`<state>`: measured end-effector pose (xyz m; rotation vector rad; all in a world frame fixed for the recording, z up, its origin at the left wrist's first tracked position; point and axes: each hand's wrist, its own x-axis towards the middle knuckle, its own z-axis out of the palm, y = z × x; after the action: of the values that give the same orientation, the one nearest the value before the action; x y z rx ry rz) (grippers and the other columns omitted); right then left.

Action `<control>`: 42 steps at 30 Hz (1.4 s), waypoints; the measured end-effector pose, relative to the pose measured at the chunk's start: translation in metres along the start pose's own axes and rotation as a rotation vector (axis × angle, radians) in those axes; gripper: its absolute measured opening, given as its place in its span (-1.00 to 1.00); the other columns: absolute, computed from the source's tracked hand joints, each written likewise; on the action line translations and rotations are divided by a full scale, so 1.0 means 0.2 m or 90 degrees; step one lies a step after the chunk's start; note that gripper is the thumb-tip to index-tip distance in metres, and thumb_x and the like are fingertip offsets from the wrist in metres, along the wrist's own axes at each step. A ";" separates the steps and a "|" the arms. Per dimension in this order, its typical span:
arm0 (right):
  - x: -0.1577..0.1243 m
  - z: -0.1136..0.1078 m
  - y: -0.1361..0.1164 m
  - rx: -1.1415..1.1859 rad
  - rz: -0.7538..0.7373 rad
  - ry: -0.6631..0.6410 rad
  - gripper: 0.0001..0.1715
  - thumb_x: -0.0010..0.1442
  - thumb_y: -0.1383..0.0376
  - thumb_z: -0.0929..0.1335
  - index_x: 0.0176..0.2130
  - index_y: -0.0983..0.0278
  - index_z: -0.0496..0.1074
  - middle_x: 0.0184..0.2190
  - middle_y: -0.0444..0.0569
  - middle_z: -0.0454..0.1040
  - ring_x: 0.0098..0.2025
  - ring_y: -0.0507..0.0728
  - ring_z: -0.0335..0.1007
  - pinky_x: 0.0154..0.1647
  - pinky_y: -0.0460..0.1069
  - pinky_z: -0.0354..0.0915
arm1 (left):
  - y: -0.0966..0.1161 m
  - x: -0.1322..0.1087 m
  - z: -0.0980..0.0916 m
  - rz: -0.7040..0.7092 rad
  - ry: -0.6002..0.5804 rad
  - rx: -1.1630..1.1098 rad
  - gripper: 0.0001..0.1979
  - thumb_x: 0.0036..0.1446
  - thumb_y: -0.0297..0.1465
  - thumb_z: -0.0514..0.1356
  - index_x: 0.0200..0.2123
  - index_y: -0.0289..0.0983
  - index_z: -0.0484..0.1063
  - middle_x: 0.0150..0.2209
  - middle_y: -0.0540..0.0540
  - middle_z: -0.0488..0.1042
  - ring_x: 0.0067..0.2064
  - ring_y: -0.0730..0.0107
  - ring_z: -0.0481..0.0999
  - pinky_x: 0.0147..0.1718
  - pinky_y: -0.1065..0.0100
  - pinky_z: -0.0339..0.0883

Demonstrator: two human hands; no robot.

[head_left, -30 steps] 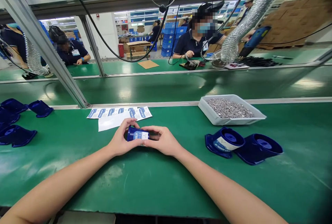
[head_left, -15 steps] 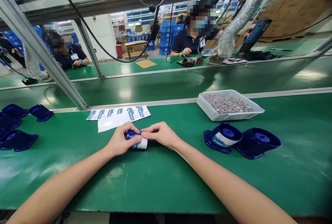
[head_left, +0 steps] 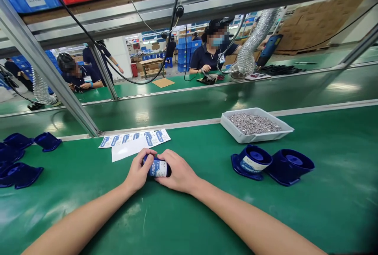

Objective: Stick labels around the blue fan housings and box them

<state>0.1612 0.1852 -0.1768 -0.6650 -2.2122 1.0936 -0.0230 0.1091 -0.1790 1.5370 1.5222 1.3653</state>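
Between my hands is a dark blue plastic housing (head_left: 158, 168) with a white and blue label on the side facing me. My left hand (head_left: 139, 171) wraps its left end, thumb over the label's edge. Around the right end curl the fingers and thumb of my right hand (head_left: 176, 171). Just beyond lie label sheets (head_left: 130, 150) printed in blue and white. To the right stand a labelled blue housing (head_left: 254, 162) and another blue housing (head_left: 291, 167), whose near side shows no label. More blue housings (head_left: 23, 174) sit at the far left.
A white tray (head_left: 260, 137) full of small metal parts stands at the back right of the green table (head_left: 189, 215). A metal post (head_left: 73, 99) rises at the left. Cables hang overhead. Co-workers (head_left: 211, 50) sit across the line.
My right hand has gone from pinching at the label's upper edge to wrapping the housing's right end. The label now faces me more fully. The view has tilted upward.
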 end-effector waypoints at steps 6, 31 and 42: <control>0.03 -0.01 -0.01 0.104 0.087 0.014 -0.42 -0.16 0.03 0.65 -0.27 0.28 0.48 -0.27 -0.11 0.45 -0.24 0.05 0.37 -0.24 -0.06 0.29 | 0.00 -0.01 0.00 0.048 -0.012 0.004 -0.50 0.39 0.06 0.07 -0.13 -0.28 0.47 -0.15 -0.15 0.49 -0.10 0.23 0.45 -0.08 0.26 0.30; -0.03 0.07 -0.07 -0.273 -0.076 -0.010 -0.28 0.02 0.23 0.54 0.15 0.39 0.49 -0.03 0.16 0.46 -0.01 0.30 0.36 -0.01 0.19 0.39 | -0.07 -0.06 0.03 0.032 -0.056 -0.037 -0.33 0.41 0.14 -0.08 0.25 -0.26 0.29 0.23 -0.27 0.34 0.27 0.06 0.32 0.31 0.10 0.14; -0.01 0.00 -0.11 -0.001 0.080 0.017 -0.50 -0.23 0.15 0.69 -0.31 0.27 0.58 -0.29 -0.18 0.33 -0.24 -0.03 0.31 -0.21 -0.11 0.19 | -0.08 -0.07 0.03 0.122 -0.082 0.015 -0.26 0.40 0.18 -0.16 0.29 -0.25 0.28 0.21 -0.29 0.35 0.18 0.04 0.38 0.23 0.05 0.22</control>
<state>0.1589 0.1716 -0.1593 -0.8251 -2.1734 1.1375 -0.0197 0.0998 -0.1991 1.7880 1.3465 1.3260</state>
